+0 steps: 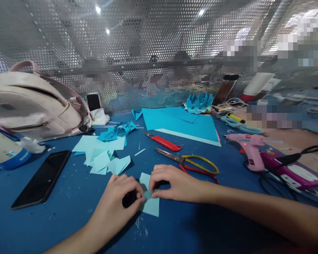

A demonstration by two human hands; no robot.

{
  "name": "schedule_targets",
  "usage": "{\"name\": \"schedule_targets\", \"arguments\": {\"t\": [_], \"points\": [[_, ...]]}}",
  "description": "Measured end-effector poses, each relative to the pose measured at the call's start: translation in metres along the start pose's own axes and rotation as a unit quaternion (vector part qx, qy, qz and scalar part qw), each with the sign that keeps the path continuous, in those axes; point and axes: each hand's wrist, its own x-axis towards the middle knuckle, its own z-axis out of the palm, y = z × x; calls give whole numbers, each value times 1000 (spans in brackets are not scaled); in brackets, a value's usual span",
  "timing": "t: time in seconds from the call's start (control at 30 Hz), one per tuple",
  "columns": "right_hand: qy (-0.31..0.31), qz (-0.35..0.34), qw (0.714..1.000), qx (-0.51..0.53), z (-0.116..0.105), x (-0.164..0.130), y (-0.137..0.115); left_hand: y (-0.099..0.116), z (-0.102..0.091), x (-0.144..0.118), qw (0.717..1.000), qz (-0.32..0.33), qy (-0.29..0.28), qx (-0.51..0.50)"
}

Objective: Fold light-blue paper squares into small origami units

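Observation:
A small light-blue piece of paper [153,207] lies on the blue table between my hands. Its middle looks raised or folded where the fingertips meet. My left hand [123,195] pinches it from the left, thumb and forefinger curled together. From the right, my right hand [172,181] closes thumb and fingers on the same paper. Just beyond the right hand rest scissors [201,164] with yellow and red handles, and a red utility knife [165,142]. A loose heap of light-blue paper pieces [103,157] is spread ahead of the left hand.
A black phone [42,180] and a pale backpack [37,102] occupy the left. Blue sheets [180,123] and a spiky folded-paper piece [199,103] sit toward the perforated metal screen [143,42]. At right are a pink glue gun [250,148] and a magenta case [294,173] with black cords.

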Motion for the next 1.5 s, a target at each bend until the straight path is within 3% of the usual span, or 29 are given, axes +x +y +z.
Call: {"name": "schedule_targets", "arguments": {"t": [0.13, 0.3, 0.53, 0.73, 0.93, 1.03, 1.17, 1.37, 1.5], "points": [[-4, -79, 995, -54, -3, 0, 1, -1, 0, -2, 997, 57, -2, 43], [-91, -206, 966, -125, -16, -2, 2, -5, 0, -8, 986, 147, 30, 73], [-106, -230, 954, -162, -19, -1, 7, -16, 4, -17, 958, 220, 61, 173], [-54, -288, 943, -160, -14, -2, 16, -14, 5, -13, 941, 257, 135, 172], [-81, -276, 940, -184, -17, -3, 13, -16, 8, -11, 913, 312, 177, 195], [-63, -281, 939, -187, -17, -3, 11, -19, 3, -15, 905, 340, 154, 202], [-58, -255, 937, -230, -17, -4, 1, -19, -7, -16, 916, 334, 95, 199], [-119, -144, 945, -267, -22, -9, -16, -21, -6, -13, 939, 294, 91, 151], [-153, -82, 947, -270, -32, -8, -19, -23, -11, -13, 958, 256, 53, 116]]}}
